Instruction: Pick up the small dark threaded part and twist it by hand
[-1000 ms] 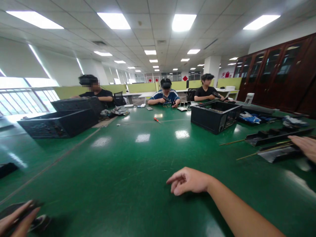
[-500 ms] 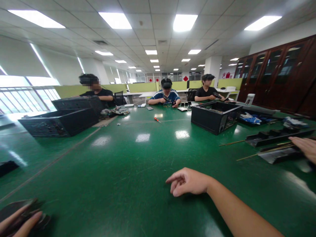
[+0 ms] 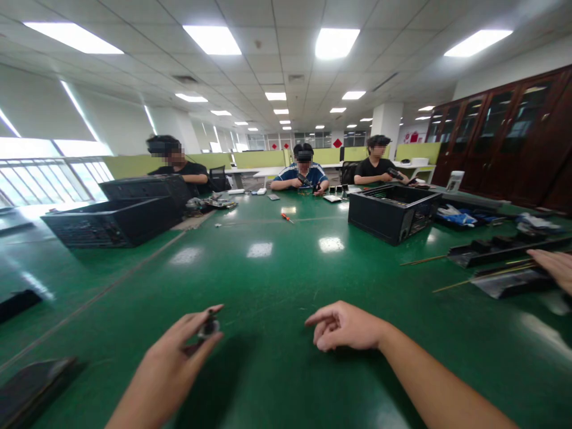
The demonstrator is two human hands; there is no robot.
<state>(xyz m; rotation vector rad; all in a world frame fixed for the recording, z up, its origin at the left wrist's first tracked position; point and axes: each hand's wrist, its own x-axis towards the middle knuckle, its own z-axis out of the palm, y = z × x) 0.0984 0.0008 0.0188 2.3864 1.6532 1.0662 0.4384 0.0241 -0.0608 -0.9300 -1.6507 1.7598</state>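
Observation:
My left hand (image 3: 172, 360) is raised over the green table. Its thumb and fingers pinch a small dark round part with a pale rim (image 3: 208, 328); its exact kind cannot be made out. To the right, my right hand (image 3: 346, 326) rests low at the table, holding nothing that I can see. Its index finger points left, the other fingers are half curled, and the thumb is apart from the index. A dark flat slab (image 3: 36, 387) lies at the lower left, nearest to my left forearm.
A black computer case (image 3: 391, 214) stands right of centre, and an opened case (image 3: 116, 223) at the left. An orange screwdriver (image 3: 286, 218) lies between them. Black metal rails (image 3: 504, 247) and another person's hand (image 3: 554, 268) are at the right. Three people sit across the table (image 3: 250, 286).
My left hand has come up and right from the dark slab at the lower left, with the small round part in its fingers. My right hand has hardly moved.

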